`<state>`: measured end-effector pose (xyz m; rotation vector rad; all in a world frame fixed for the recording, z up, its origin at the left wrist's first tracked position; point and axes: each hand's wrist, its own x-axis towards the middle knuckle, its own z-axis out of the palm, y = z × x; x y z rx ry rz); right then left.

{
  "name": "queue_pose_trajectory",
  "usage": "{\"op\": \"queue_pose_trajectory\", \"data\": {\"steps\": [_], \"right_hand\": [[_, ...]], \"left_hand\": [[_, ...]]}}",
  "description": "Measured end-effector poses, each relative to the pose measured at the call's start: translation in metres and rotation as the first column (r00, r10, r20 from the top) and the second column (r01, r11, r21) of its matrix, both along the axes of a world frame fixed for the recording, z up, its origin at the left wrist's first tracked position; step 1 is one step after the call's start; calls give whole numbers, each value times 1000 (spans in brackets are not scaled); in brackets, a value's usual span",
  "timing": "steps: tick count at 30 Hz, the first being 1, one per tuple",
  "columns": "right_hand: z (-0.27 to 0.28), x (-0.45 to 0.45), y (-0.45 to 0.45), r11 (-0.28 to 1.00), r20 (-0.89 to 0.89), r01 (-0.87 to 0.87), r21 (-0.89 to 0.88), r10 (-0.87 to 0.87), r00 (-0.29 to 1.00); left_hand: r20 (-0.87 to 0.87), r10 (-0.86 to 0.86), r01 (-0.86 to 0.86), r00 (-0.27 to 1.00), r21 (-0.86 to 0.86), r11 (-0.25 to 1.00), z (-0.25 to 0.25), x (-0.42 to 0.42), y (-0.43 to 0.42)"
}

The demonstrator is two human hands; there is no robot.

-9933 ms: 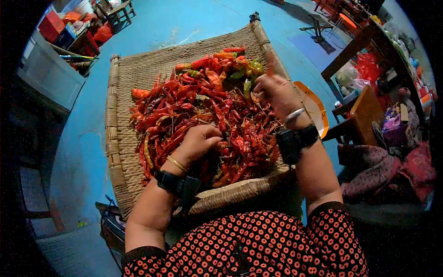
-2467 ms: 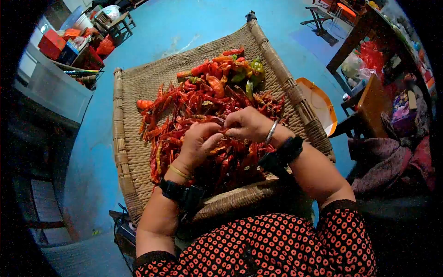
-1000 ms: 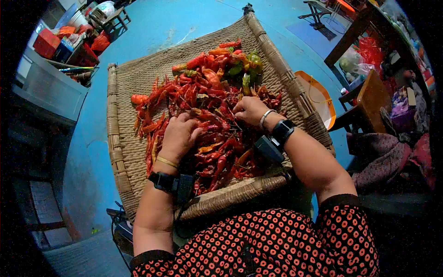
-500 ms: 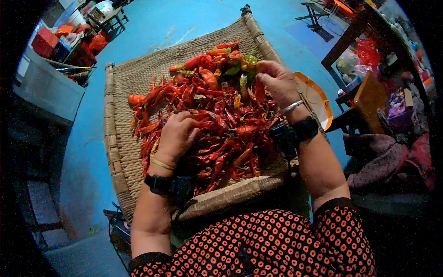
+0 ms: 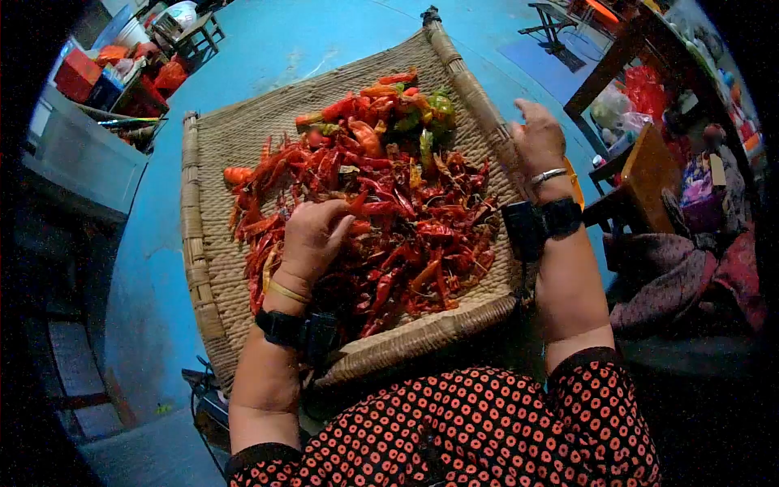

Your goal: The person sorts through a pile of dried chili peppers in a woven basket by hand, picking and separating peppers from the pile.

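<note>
A heap of dried red chili peppers [image 5: 398, 252] lies on a woven tray [image 5: 235, 130] in front of me. At the far side of the heap are plumper, fresher red peppers [image 5: 367, 138] and some green ones [image 5: 439, 114]. Over the heap's left part, my left hand [image 5: 312, 235] is closed, its thumb and forefinger pinching a red chili pepper [image 5: 359, 204]. My right hand [image 5: 540, 138] is past the tray's right edge with fingers apart and nothing visible in it. Beneath it, an orange-rimmed container [image 5: 577, 187] is mostly hidden by my hand and forearm.
A wooden stand [image 5: 649, 174] and crumpled cloth [image 5: 665, 276] are on the right, near a red plastic bag [image 5: 647, 91]. Boxes and bags crowd the far left, around a red box [image 5: 79, 77]. Blue floor [image 5: 324, 32] surrounds the tray.
My right hand has moved right, from the green peppers to above the orange-rimmed container, and its fingers have spread. The left hand has barely shifted; a chili now shows at its fingertips.
</note>
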<state>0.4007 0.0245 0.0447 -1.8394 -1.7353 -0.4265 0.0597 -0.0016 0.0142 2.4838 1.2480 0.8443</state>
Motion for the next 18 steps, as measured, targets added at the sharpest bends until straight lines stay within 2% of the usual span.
{"op": "queue_pose_trajectory", "data": {"steps": [2, 4, 5, 6, 7, 11, 14, 16, 18], "right_hand": [[9, -27, 0, 959, -212, -270, -85, 247, 945], [-1, -62, -3, 843, -441, -531, -80, 448, 778], [-9, -77, -2, 720, -475, -693, -40, 596, 647], [-13, -94, -8, 668, -447, -722, -178, 599, 664], [-19, -109, -9, 583, -403, -788, -198, 685, 607], [-20, -134, -22, 524, -310, -733, -433, 677, 667], [-31, -134, -20, 500, -338, -718, -484, 651, 680], [-25, -130, -21, 492, -395, -749, -443, 643, 656], [-23, -122, -19, 484, -452, -778, -400, 634, 627]], "left_hand": [[59, 17, -13, 998, -60, 998, -2, 0, 0], [181, -45, 75, 982, -166, 983, -8, -1, 2], [177, -46, 76, 983, -168, 983, -7, -1, 0], [198, -31, 75, 980, -221, 972, -3, 2, -2], [219, -14, 75, 976, -274, 959, 1, 4, -4], [299, 0, 117, 954, -374, 920, 14, 11, -11], [360, 15, 162, 933, -457, 874, 6, 11, -11], [489, 33, 252, 872, -505, 825, 0, 12, -11], [455, 13, 244, 890, -501, 830, 1, 10, -9]]}}
